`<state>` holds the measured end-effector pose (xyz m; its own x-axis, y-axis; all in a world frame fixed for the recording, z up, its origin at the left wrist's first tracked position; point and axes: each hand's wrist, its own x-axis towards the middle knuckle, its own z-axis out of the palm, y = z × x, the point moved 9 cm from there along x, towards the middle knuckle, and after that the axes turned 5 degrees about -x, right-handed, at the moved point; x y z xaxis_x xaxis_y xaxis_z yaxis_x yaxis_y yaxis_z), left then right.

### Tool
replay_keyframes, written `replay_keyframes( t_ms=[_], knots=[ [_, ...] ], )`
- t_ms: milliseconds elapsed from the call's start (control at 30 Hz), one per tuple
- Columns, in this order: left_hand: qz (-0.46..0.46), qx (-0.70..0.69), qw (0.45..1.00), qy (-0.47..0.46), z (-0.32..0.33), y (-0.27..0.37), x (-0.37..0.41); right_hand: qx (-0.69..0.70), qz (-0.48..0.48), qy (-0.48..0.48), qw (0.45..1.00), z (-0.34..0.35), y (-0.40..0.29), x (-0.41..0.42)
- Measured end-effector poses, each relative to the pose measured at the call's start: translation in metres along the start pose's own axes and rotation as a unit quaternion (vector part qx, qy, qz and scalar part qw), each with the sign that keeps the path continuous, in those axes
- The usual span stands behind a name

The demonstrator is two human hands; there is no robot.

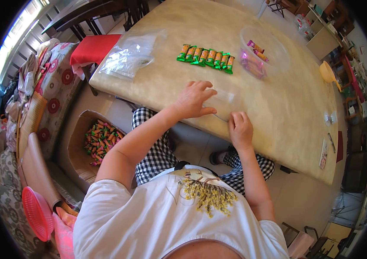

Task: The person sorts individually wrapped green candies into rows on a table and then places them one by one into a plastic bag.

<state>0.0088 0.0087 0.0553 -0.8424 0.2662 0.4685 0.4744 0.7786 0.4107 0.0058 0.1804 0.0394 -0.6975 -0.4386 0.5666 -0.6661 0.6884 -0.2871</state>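
A clear plastic bag (224,97) lies flat near the table's front edge, between my hands. My right hand (241,128) has its fingers closed on the bag's near right corner. Thumb and fingers spread, my left hand (198,99) is at the bag's left side with nothing gripped. Beyond them, a row of small snack packets in green and orange wrappers (205,57) lies side by side. To its right, a clear round plastic tub (275,66) holds several packets in pink and purple wrappers (254,64).
A stack of clear plastic bags (131,56) lies at the table's left. Below, a cardboard box (76,152) holds many wrapped packets. A knife (331,142) and a printed packet (323,154) lie at the right edge; a red-covered stool (94,48) stands beyond the left edge.
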Motion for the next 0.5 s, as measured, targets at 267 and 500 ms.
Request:
replay_keyframes(
  t_ms=[267, 500],
  knots=[
    [-0.22, 0.024, 0.972, 0.079, -0.027, -0.174, 0.019, 0.049, 0.021, -0.015, 0.998, 0.005, 0.004, -0.002],
    [-0.214, 0.055, 0.975, -0.032, -0.033, -0.173, -0.001, 0.058, 0.038, -0.022, 0.997, 0.009, 0.011, -0.005]
  ],
)
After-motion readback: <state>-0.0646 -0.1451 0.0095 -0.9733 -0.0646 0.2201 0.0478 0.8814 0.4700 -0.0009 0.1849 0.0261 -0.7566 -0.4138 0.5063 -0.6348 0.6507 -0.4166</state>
